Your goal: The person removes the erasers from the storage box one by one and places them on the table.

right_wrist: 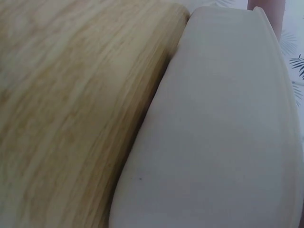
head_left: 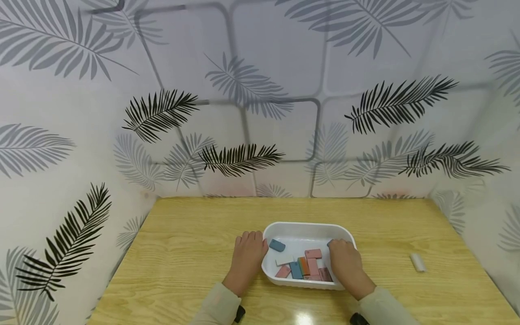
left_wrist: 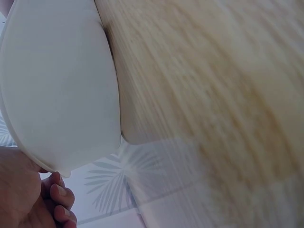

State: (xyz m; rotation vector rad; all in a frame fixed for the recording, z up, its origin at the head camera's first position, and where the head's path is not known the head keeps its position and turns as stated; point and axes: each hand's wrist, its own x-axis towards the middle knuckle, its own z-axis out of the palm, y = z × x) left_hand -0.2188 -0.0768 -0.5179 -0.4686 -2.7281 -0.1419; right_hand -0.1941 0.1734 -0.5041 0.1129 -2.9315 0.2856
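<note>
A white plastic basin (head_left: 308, 225) with rounded corners stands on the wooden table, its smooth outer wall (left_wrist: 61, 85) filling much of both wrist views. My left hand (head_left: 248, 253) grips the basin's left rim; in the left wrist view its thumb and curled fingers pinch the edge. Over the right rim lies my right hand (head_left: 346, 264), gripping that side with its fingertips inside. Within the basin are several small rectangular pieces: a blue piece (head_left: 277, 245) at the left, pink pieces (head_left: 313, 253), an orange-and-green piece (head_left: 303, 266) and a white piece (head_left: 284, 260). A bit of blue shows by my right fingertips, mostly hidden.
A small white cylindrical piece (head_left: 417, 262) lies on the table (head_left: 183, 234) to the right of the basin. Behind the table's far edge hangs a white cloth or sheet (head_left: 276, 131) printed with dark and grey leaves; it also surrounds both sides.
</note>
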